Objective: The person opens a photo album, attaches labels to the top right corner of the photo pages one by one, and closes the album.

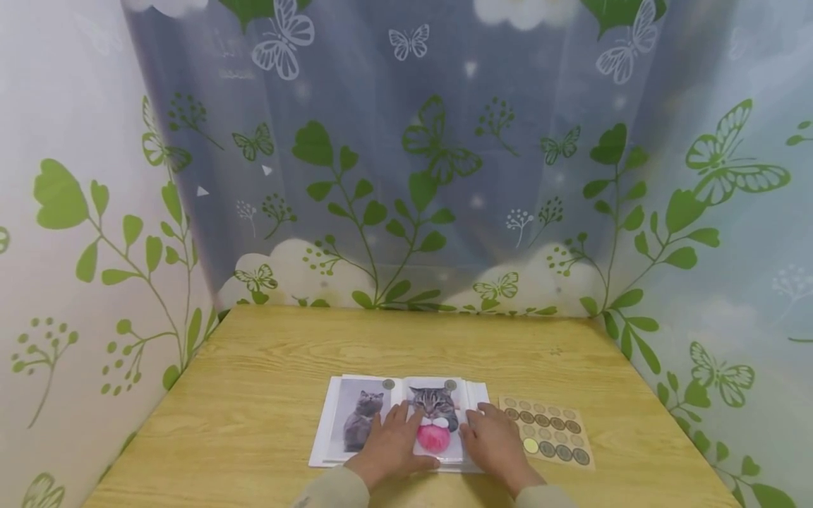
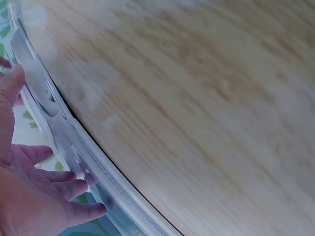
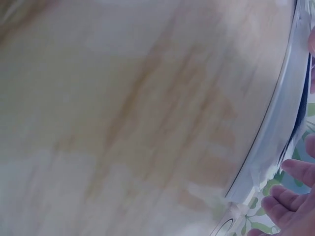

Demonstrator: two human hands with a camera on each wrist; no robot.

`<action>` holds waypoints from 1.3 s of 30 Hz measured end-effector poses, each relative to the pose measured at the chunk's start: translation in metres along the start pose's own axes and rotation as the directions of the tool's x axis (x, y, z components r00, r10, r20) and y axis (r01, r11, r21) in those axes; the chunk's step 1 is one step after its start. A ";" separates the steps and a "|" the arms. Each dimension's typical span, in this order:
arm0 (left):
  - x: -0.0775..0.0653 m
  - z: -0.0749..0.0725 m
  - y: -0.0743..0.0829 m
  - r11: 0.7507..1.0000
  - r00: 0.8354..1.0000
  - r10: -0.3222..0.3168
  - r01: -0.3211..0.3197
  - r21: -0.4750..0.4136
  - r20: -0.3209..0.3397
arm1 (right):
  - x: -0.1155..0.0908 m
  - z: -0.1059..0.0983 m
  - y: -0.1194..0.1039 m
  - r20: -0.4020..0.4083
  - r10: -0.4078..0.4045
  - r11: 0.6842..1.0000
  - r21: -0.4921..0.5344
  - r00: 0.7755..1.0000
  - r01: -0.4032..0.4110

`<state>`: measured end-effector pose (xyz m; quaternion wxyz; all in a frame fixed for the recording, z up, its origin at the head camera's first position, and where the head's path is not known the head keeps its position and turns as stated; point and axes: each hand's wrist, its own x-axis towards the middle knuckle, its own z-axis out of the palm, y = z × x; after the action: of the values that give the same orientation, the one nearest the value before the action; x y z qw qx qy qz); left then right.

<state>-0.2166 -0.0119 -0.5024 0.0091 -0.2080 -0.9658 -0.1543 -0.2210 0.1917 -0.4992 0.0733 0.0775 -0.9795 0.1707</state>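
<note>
A photo album (image 1: 322,446) lies open on the table, with a grey cat picture (image 1: 363,413) on its left page and a striped cat with a pink ball (image 1: 435,437) on its right page. Each picture has a small round sticker in its upper corner. Fingers spread, my left hand (image 1: 395,443) rests over the middle of the album, covering part of both pages. My right hand (image 1: 497,439) touches the album's right edge with relaxed fingers. In the left wrist view, the left hand (image 2: 37,196) is beside the layered page edges (image 2: 106,164).
Close to the album's right side lies a tan sheet of round stickers (image 1: 551,432), with one bright yellow circle (image 1: 531,446) among darker ones. Wood-grain table (image 1: 267,367) extends around them. Patterned curtains (image 1: 381,176) surround the table at the back and both sides.
</note>
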 end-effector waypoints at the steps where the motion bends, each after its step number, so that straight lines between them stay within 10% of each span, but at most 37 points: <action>1: 0.000 0.000 0.000 1.000 1.000 0.000 0.000 -0.002 -0.001 | 0.000 0.000 0.000 -0.012 0.001 1.000 0.007 1.000 0.000; 14: 0.000 -0.005 0.000 0.999 1.000 0.004 -0.005 -0.044 -0.006 | 0.005 -0.003 -0.003 -0.095 0.080 0.956 0.290 0.992 -0.049; 24: 0.006 -0.010 -0.001 0.996 0.996 0.023 -0.031 -0.085 -0.086 | 0.011 -0.005 -0.006 -0.030 0.209 0.836 0.523 0.977 -0.163; 33: 0.020 -0.016 0.003 0.992 0.996 0.002 -0.013 -0.123 -0.089 | 0.012 -0.005 -0.009 0.048 0.271 0.656 0.721 0.961 -0.221; 39: 0.029 -0.024 0.007 0.984 0.998 -0.018 0.007 -0.176 -0.061 | 0.012 -0.007 -0.010 0.067 0.266 0.604 0.766 0.962 -0.220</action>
<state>-0.2416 -0.0010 -0.4748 0.0199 -0.1970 -0.9490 -0.2453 -0.2306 0.1834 -0.4874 0.0360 -0.0369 -0.8132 0.5797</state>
